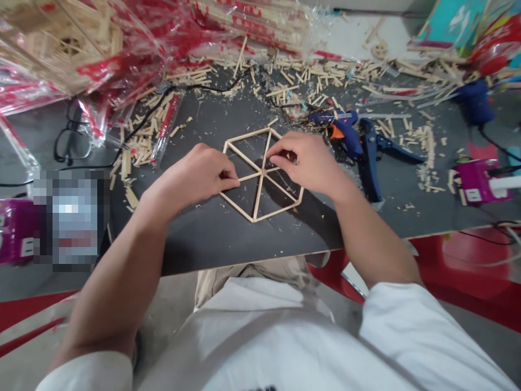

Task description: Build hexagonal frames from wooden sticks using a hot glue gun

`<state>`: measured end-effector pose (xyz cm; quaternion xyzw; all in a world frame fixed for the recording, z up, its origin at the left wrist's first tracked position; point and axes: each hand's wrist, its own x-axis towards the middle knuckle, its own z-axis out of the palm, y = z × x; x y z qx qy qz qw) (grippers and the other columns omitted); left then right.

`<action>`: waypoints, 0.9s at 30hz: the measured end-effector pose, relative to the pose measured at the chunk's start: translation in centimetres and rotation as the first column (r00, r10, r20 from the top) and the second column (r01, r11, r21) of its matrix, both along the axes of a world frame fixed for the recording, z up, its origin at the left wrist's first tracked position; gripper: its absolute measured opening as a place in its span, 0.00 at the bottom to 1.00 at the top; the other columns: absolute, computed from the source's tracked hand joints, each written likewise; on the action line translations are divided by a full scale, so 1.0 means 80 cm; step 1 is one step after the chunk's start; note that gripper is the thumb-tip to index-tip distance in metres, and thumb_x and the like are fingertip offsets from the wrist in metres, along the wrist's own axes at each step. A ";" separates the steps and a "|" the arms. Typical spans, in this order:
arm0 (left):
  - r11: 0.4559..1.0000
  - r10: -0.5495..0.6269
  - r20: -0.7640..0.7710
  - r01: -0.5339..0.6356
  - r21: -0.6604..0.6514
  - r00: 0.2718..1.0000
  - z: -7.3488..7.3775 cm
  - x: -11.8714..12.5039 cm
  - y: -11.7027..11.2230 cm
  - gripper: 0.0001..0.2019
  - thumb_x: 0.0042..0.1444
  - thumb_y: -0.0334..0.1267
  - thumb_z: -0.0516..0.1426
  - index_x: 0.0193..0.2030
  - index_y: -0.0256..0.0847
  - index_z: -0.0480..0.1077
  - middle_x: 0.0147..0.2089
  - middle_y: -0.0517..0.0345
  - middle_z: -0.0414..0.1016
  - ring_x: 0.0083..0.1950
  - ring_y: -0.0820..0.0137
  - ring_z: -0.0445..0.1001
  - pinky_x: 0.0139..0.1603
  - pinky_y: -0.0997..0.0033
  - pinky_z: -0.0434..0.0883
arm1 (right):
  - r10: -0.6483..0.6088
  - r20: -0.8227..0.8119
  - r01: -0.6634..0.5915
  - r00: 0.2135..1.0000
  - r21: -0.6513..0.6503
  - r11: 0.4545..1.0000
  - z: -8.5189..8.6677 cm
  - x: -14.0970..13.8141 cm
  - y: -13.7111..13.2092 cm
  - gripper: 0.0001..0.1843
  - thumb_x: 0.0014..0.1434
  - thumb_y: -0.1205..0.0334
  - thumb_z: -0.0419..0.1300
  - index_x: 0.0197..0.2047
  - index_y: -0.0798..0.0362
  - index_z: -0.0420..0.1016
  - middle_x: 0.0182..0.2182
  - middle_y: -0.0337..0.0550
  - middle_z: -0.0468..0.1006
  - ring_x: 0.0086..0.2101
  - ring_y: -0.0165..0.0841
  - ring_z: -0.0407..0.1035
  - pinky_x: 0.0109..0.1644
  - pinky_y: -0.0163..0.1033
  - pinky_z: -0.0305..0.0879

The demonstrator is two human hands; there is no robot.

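A six-sided frame of pale wooden sticks (257,196) with spokes meeting at its centre lies on the dark tabletop (191,239). My left hand (201,172) is closed, thumb and forefinger pinching the spoke on the left side. From the other side my right hand (303,160) reaches over the frame, its fingertips pinched at the upper spoke just above the hub; its palm and fingers cover the upper right rim. Right of the frame lies a blue glue gun (348,133) with an orange trigger, next to a dark blue hand cutter (370,157).
Short stick offcuts (321,73) litter the back. Red-and-clear plastic packs (252,24) are heaped behind them. At the left are glasses (73,144), a black cable and a blurred screen (75,217); at the right, a purple box (480,182) and another blue glue gun (476,103).
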<state>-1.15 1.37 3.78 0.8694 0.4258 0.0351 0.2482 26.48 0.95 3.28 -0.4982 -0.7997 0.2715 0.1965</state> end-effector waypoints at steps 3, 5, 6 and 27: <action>1.000 -0.007 -0.011 0.007 0.018 1.000 -0.002 -0.001 -0.002 0.13 0.66 0.44 0.59 0.37 0.45 0.85 0.36 0.56 0.86 0.34 0.67 0.77 0.45 0.66 0.67 | 0.072 -0.013 -0.072 0.997 -0.017 0.997 -0.003 0.003 0.002 0.08 0.70 0.63 0.64 0.44 0.48 0.87 0.43 0.46 0.83 0.39 0.38 0.75 0.49 0.48 0.71; 1.000 -0.008 -0.001 0.008 0.024 1.000 -0.002 0.000 -0.003 0.13 0.66 0.43 0.59 0.36 0.45 0.85 0.36 0.56 0.86 0.35 0.67 0.78 0.46 0.66 0.67 | 0.129 -0.006 -0.129 0.992 -0.043 0.991 -0.005 0.004 0.003 0.07 0.69 0.64 0.65 0.44 0.48 0.86 0.44 0.46 0.83 0.40 0.38 0.76 0.48 0.47 0.71; 1.000 -0.004 0.009 0.004 0.029 1.000 -0.001 0.001 -0.003 0.12 0.65 0.42 0.59 0.36 0.46 0.85 0.36 0.57 0.86 0.35 0.67 0.78 0.46 0.66 0.68 | 0.150 0.001 -0.150 0.989 -0.053 0.987 -0.006 0.004 0.003 0.07 0.68 0.65 0.65 0.44 0.48 0.86 0.45 0.45 0.84 0.41 0.37 0.76 0.48 0.46 0.71; 0.995 0.095 0.155 -0.097 0.008 0.983 -0.006 0.007 0.002 0.11 0.66 0.42 0.58 0.37 0.41 0.79 0.34 0.55 0.83 0.36 0.67 0.79 0.42 0.67 0.69 | -0.666 0.198 0.590 0.719 0.330 0.736 -0.016 0.109 0.044 0.28 0.62 0.42 0.73 0.52 0.55 0.78 0.54 0.67 0.78 0.58 0.62 0.72 0.62 0.69 0.68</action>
